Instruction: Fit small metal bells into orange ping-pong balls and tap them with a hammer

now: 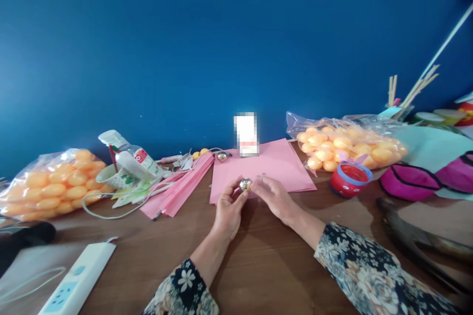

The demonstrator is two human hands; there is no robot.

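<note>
Both my hands meet over the near edge of a pink paper sheet (273, 165) on the brown table (258, 266). My left hand (228, 211) pinches a small shiny metal bell (245, 184) between thumb and fingertips. My right hand (275, 196) lies beside it with fingers curled, its fingertips touching the bell from the right. Both sleeves are dark with a flower print.
Two clear bags of orange balls lie on the table, one at the left (51, 184) and one at the right (347, 147). A stack of pink paper strips (183, 187), a bottle (129, 155), a cup (113, 177), a red lidded tub (350, 178), a power strip (79, 278) and pink pouches (414, 182) surround the hands.
</note>
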